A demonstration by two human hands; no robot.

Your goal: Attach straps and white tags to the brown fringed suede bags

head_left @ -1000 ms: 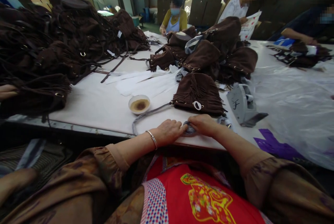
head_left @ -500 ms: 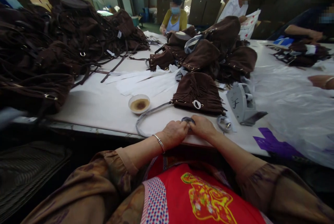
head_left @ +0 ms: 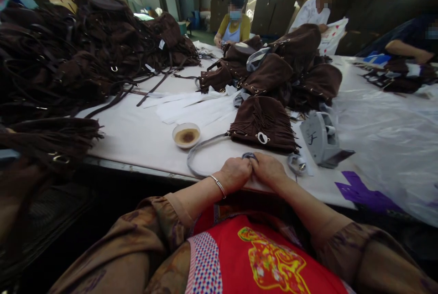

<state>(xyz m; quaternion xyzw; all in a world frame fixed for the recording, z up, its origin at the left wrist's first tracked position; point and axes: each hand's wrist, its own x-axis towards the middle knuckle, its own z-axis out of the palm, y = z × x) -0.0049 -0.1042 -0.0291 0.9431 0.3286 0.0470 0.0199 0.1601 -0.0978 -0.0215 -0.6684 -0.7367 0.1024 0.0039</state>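
Note:
My left hand [head_left: 236, 173] and my right hand [head_left: 268, 169] meet at the table's front edge, fingers closed round a grey wrapped strap [head_left: 201, 152]. A small loop of it shows above my fingers; the fingertips are hidden. The strap curves left and back up to a dark brown fringed bag [head_left: 262, 123] that lies just beyond my hands, with a white oval tag on its front. Left of the bag stands a white bowl [head_left: 186, 135] with brownish contents.
A grey tape dispenser [head_left: 316, 139] stands right of the bag, near clear plastic sheeting [head_left: 393, 148] and purple tape [head_left: 367, 191]. Brown bags [head_left: 102, 34] are heaped at left and centre back. Several people are around the table; another person's arm is at far left.
The view has shifted slightly, so the table things appear farther right. At far left, a fringed bag has moved and an arm now shows under it. My hands keep their hold, now closer together.

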